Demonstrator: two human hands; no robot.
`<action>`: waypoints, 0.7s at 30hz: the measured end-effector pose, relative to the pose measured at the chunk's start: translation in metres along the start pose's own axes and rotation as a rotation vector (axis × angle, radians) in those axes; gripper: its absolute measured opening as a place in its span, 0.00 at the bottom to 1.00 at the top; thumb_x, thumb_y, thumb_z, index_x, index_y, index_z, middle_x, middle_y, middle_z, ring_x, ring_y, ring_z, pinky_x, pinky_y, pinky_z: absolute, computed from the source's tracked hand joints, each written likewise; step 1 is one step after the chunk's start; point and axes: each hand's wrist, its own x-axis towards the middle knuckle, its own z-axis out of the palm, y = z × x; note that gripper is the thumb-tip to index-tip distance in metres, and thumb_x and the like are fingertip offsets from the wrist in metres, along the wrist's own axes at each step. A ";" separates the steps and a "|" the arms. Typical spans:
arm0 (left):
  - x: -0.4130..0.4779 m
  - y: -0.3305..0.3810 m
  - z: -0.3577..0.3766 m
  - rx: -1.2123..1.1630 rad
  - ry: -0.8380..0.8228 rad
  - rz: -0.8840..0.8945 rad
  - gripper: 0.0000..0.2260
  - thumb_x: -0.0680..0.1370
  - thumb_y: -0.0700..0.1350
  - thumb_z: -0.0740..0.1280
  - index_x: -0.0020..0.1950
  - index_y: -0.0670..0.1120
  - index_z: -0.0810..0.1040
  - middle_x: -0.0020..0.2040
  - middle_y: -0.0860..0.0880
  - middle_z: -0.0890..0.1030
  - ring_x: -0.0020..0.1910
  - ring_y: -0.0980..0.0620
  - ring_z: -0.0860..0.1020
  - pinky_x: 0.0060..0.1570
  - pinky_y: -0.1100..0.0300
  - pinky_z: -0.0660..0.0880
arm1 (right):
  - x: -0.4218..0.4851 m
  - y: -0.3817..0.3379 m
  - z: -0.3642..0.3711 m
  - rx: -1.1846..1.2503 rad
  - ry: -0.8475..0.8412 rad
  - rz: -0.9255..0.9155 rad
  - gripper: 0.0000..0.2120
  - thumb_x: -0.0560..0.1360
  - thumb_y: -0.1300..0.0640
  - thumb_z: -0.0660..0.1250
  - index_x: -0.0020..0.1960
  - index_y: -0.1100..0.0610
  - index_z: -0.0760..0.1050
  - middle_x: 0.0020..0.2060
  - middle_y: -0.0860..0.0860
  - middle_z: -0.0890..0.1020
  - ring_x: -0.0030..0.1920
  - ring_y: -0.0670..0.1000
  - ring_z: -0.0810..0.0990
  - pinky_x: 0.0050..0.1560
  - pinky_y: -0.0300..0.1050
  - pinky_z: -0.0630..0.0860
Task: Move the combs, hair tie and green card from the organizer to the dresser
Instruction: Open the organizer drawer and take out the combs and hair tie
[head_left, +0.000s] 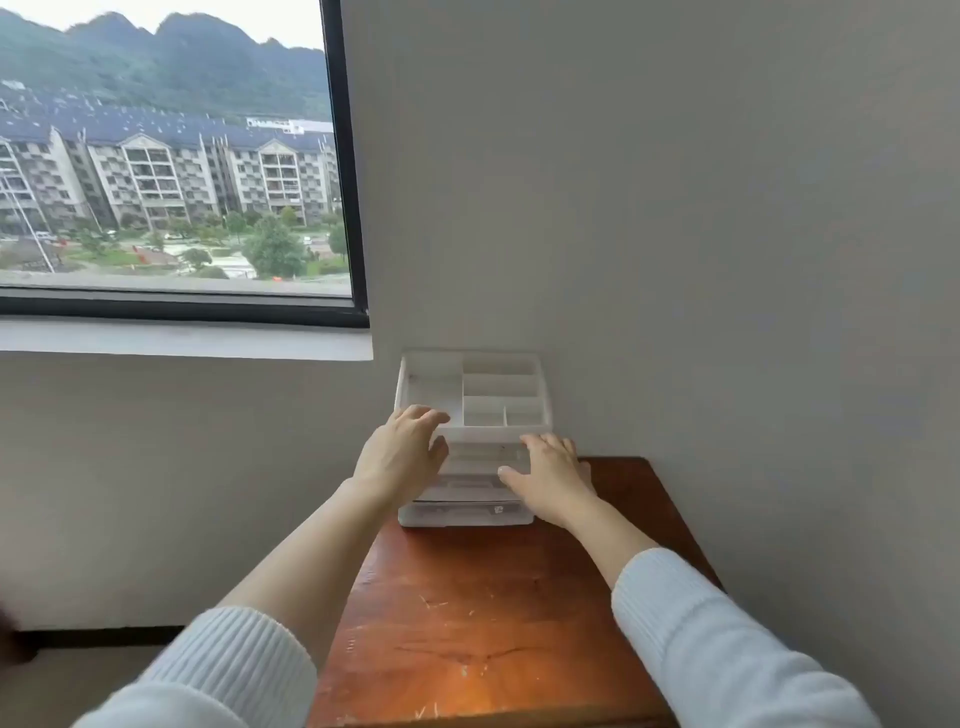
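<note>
Now both hands (400, 457) (553, 480) flank organizer (498, 384) (touching sides) on dresser (467, 623).

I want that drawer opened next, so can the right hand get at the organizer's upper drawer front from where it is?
Probably yes. The right hand already rests against the organizer at its drawer fronts, and nothing stands between them.

Both arms are reaching forward, 2 white ribbed sleeves pushed back to mid-forearm and the wrists bare. The left hand (402, 452) is lying palm down, fingers spread and curling slightly, thumb angling inward toward the other hand. The right hand (553, 475) is sitting a little lower and nearer, also palm down (its 4 fingers are lying close together), thumb pointing left. Neither hand is gripping anything.
</note>
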 end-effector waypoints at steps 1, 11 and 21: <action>0.007 -0.008 0.004 0.011 -0.011 0.016 0.17 0.79 0.47 0.58 0.68 0.50 0.72 0.68 0.50 0.74 0.67 0.48 0.70 0.58 0.53 0.73 | 0.008 -0.001 0.009 0.049 -0.024 0.041 0.28 0.76 0.43 0.60 0.72 0.53 0.63 0.70 0.53 0.68 0.70 0.55 0.63 0.67 0.57 0.65; 0.040 -0.066 0.045 0.027 0.045 0.251 0.14 0.78 0.39 0.64 0.59 0.50 0.82 0.55 0.49 0.84 0.53 0.46 0.81 0.42 0.52 0.82 | 0.067 -0.012 0.082 0.876 -0.144 0.481 0.20 0.76 0.52 0.63 0.67 0.53 0.70 0.61 0.50 0.75 0.63 0.54 0.73 0.59 0.47 0.70; 0.040 -0.069 0.060 -0.128 0.166 0.199 0.14 0.72 0.38 0.69 0.55 0.51 0.84 0.52 0.51 0.85 0.52 0.49 0.81 0.42 0.58 0.80 | 0.072 -0.023 0.092 1.672 0.063 0.789 0.13 0.68 0.52 0.67 0.48 0.59 0.81 0.41 0.51 0.73 0.38 0.51 0.68 0.39 0.45 0.68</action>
